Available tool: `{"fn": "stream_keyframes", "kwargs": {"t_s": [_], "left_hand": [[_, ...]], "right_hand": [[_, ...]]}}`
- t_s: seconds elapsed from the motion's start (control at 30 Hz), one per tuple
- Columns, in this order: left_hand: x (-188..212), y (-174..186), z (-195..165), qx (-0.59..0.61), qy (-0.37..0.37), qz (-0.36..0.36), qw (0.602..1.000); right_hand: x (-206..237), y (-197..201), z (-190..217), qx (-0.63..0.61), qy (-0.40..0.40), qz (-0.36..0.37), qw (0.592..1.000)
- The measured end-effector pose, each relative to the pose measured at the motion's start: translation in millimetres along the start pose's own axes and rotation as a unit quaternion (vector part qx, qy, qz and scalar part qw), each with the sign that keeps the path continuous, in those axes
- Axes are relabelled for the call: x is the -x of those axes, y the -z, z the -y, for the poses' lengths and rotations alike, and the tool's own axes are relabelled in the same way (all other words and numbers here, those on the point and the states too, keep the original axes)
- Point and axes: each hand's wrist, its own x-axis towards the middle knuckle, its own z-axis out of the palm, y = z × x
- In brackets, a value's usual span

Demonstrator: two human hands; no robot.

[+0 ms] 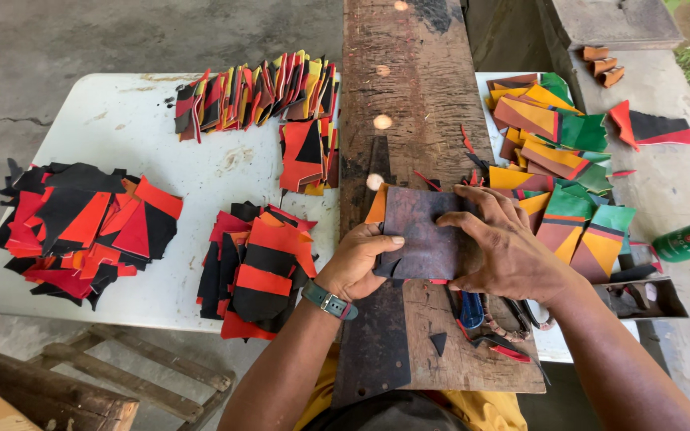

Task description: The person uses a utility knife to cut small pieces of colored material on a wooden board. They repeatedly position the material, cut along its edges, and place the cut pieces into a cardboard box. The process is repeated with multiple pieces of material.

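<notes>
Pressing a dark brown leather piece (425, 231) flat on the worn wooden board (409, 104), the person works with both hands on it. The left hand (357, 267) pinches its lower left edge in a closed grip; the right hand (505, 243) lies spread over its right side, fingers flat, clasping nothing. The piece sits between the hands, nearly square, with the white table (121, 128) beneath the board.

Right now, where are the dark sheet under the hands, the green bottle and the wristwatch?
dark sheet (425, 227), head view, on its bare middle between the hands.
green bottle (687, 242), head view, on its body.
wristwatch (330, 302), head view, on the strap at the buckle.
</notes>
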Motion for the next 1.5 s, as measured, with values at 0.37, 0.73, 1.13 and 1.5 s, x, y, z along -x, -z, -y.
{"fn": "stream_keyframes", "kwargs": {"t_s": [0.37,0.73,1.13,1.5], "left_hand": [[0,4,-2,-0.041,0.0,0.01,0.999],[10,3,-12,-0.073,-0.04,0.076,0.994],[7,-1,-6,-0.03,-0.006,0.028,0.999],[5,7,0,-0.002,0.015,-0.018,1.0]], "right_hand": [[5,0,0,0.003,0.017,-0.036,0.999],[29,-27,8,0.185,0.088,-0.247,0.947],[17,-20,3,0.083,0.057,-0.162,0.982],[13,-13,-3,0.042,0.076,-0.098,0.991]]}}
